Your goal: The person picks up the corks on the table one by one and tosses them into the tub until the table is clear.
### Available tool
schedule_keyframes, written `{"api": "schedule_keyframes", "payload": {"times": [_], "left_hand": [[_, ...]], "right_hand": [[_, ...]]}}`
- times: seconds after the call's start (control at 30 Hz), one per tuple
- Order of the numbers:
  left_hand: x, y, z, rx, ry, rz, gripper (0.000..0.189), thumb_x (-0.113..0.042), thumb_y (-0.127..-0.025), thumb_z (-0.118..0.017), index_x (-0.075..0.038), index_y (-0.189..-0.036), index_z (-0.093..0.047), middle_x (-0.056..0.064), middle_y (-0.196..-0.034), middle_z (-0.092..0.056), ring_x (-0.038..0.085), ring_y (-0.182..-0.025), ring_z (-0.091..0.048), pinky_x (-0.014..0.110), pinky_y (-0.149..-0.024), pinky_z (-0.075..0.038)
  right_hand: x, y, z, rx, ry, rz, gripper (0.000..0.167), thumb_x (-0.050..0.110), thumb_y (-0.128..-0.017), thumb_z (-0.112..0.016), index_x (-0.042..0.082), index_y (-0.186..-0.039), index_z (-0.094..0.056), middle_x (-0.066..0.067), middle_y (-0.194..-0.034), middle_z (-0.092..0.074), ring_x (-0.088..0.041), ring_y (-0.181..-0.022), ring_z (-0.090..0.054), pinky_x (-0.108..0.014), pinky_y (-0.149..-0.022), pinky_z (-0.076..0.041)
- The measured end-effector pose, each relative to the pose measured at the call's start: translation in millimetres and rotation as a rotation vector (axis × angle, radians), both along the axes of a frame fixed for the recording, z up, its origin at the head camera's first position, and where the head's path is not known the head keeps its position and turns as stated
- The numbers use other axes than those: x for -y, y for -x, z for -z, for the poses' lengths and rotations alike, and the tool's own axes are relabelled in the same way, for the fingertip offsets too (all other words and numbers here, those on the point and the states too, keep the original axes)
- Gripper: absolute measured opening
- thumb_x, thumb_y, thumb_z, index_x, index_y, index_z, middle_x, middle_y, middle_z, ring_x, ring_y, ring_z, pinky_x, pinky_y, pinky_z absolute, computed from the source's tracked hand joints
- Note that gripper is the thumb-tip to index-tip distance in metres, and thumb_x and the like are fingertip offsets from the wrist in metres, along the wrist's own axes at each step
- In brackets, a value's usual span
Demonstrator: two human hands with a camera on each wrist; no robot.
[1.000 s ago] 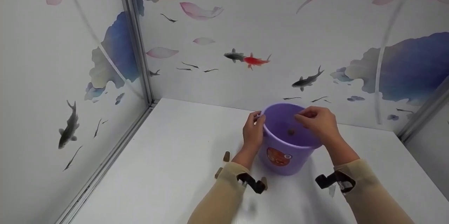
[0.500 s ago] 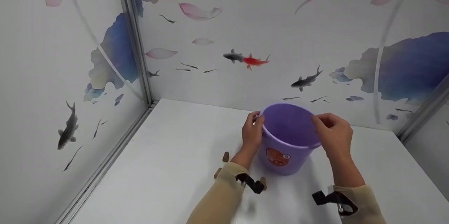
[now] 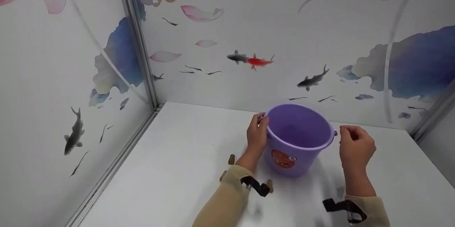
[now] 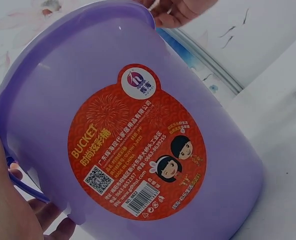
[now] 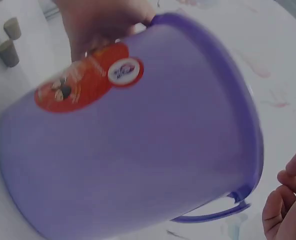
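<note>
A purple bucket [image 3: 305, 161] is standing upright on a white table [image 3: 177, 148], near the back wall [image 3: 312, 24]. The person's left hand [image 3: 256, 132] is gripping the left side of the bucket. Its fingers are curling against the bucket, right by the top edge.

The right hand [image 3: 356, 148] is hanging in the air just to the right of the bucket, not touching it. Its fingers are bending in, and their tips are sitting close to the thumb. This hand seems to be holding nothing, but the right wrist view is cutting part of it off. In that same view, a thin purple handle [image 5: 210, 217] is sticking out from the bucket near those fingers.

A big red label [image 4: 133, 130] is sticking to the front of the bucket and showing the word BUCKET. Three little brown corks [image 3: 231, 159] are sitting on the table. Two are sitting to the left of the left arm, and the sleeve [image 3: 224, 195] is hiding part of one. The third is sitting on the other side of that arm, and a black clip [image 3: 258, 187] on the wrist is covering some of it. A painted red fish [image 3: 259, 62] is swimming on the wall beside a dark one.
</note>
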State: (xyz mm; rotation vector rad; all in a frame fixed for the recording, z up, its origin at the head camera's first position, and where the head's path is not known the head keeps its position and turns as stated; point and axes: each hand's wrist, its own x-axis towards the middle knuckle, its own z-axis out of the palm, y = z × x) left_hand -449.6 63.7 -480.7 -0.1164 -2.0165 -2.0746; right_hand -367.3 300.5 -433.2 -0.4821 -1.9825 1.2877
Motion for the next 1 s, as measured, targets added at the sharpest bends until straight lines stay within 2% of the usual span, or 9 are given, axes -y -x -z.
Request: {"api": "schedule_keyframes", "payload": {"times": [0.1, 0.2, 0.27, 0.37, 0.53, 0.63, 0.83, 0.9, 1.0], "left_hand": [[1.3, 0.3, 2.1, -0.006, 0.003, -0.016, 0.042, -0.041, -0.105, -0.052, -0.017, -0.137, -0.066, 0.008, -0.135, -0.07, 0.022, -0.123, -0.065, 0.039, -0.097, -0.058], [1.2, -0.6, 4.4, 0.005, 0.008, -0.026, 0.043, -0.041, -0.105, -0.052, -0.017, -0.137, -0.066, 0.008, -0.135, -0.07, 0.022, -0.122, -0.066, 0.039, -0.095, -0.058], [0.5, -0.8, 5.2, 0.014, 0.011, -0.024, 0.043, -0.041, -0.105, -0.052, -0.017, -0.138, -0.065, 0.008, -0.137, -0.069, 0.022, -0.124, -0.065, 0.039, -0.097, -0.058], [-0.3, -1.1, 4.3, 0.016, 0.017, -0.015, 0.043, -0.041, -0.106, -0.051, -0.017, -0.14, -0.064, 0.008, -0.139, -0.069, 0.022, -0.125, -0.065, 0.041, -0.099, -0.058], [-0.2, 0.4, 0.1, 0.005, 0.018, -0.008, 0.042, -0.042, -0.107, -0.05, -0.018, -0.14, -0.064, 0.008, -0.139, -0.068, 0.022, -0.125, -0.065, 0.041, -0.099, -0.059], [0.0, 1.2, -1.2, -0.003, 0.024, -0.015, 0.043, -0.042, -0.107, -0.05, -0.018, -0.139, -0.064, 0.008, -0.139, -0.069, 0.023, -0.126, -0.065, 0.043, -0.102, -0.058], [-0.2, 2.8, 0.5, -0.01, 0.039, -0.021, 0.043, -0.042, -0.107, -0.049, -0.017, -0.139, -0.064, 0.008, -0.14, -0.069, 0.025, -0.131, -0.064, 0.045, -0.108, -0.055], [-0.8, 3.2, 1.2, -0.012, 0.041, -0.022, 0.043, -0.042, -0.107, -0.049, -0.017, -0.139, -0.065, 0.008, -0.14, -0.069, 0.024, -0.13, -0.064, 0.045, -0.108, -0.055], [-1.3, 3.7, 3.0, -0.028, 0.047, -0.023, 0.042, -0.041, -0.107, -0.05, -0.017, -0.138, -0.066, 0.008, -0.138, -0.07, 0.024, -0.129, -0.064, 0.044, -0.108, -0.054]], "right_hand": [[-4.7, 10.4, 7.6, 0.035, 0.063, -0.037, 0.031, 0.032, -0.104, -0.062, 0.008, -0.116, -0.076, 0.016, -0.086, -0.061, -0.005, -0.08, -0.057, -0.014, -0.067, -0.049], [-6.7, 18.8, 14.4, 0.065, 0.206, -0.134, 0.034, 0.032, -0.106, -0.06, 0.008, -0.126, -0.072, 0.013, -0.099, -0.062, -0.002, -0.09, -0.06, -0.01, -0.072, -0.053], [-6.8, 23.3, 17.6, 0.079, 0.293, -0.203, 0.039, 0.032, -0.108, -0.056, 0.007, -0.135, -0.067, 0.01, -0.109, -0.062, -0.001, -0.098, -0.06, -0.009, -0.075, -0.054], [-5.2, 28.4, 19.6, 0.114, 0.342, -0.282, 0.049, 0.036, -0.111, -0.048, 0.007, -0.15, -0.057, 0.0, -0.133, -0.061, -0.004, -0.114, -0.06, -0.008, -0.081, -0.052], [-3.0, 35.3, 19.7, 0.182, 0.312, -0.398, 0.061, 0.044, -0.114, -0.034, 0.01, -0.165, -0.039, -0.011, -0.168, -0.041, -0.022, -0.15, -0.046, -0.028, -0.115, -0.047], [-2.9, 37.2, 19.1, 0.179, 0.353, -0.476, 0.062, 0.042, -0.115, -0.029, 0.01, -0.168, -0.03, -0.012, -0.174, -0.032, -0.028, -0.159, -0.036, -0.044, -0.128, -0.035], [-0.4, 38.5, 23.2, 0.142, 0.47, -0.572, 0.057, 0.04, -0.116, -0.027, 0.01, -0.164, -0.035, -0.008, -0.163, -0.042, -0.018, -0.148, -0.043, -0.035, -0.124, -0.039], [-1.1, 38.8, 25.3, 0.135, 0.472, -0.587, 0.057, 0.04, -0.116, -0.026, 0.011, -0.165, -0.034, -0.008, -0.164, -0.039, -0.02, -0.149, -0.042, -0.036, -0.125, -0.038], [-2.4, 38.1, 27.1, 0.131, 0.458, -0.611, 0.059, 0.039, -0.117, -0.023, 0.013, -0.17, -0.023, -0.009, -0.176, -0.023, -0.025, -0.161, -0.029, -0.045, -0.132, -0.026]]}}
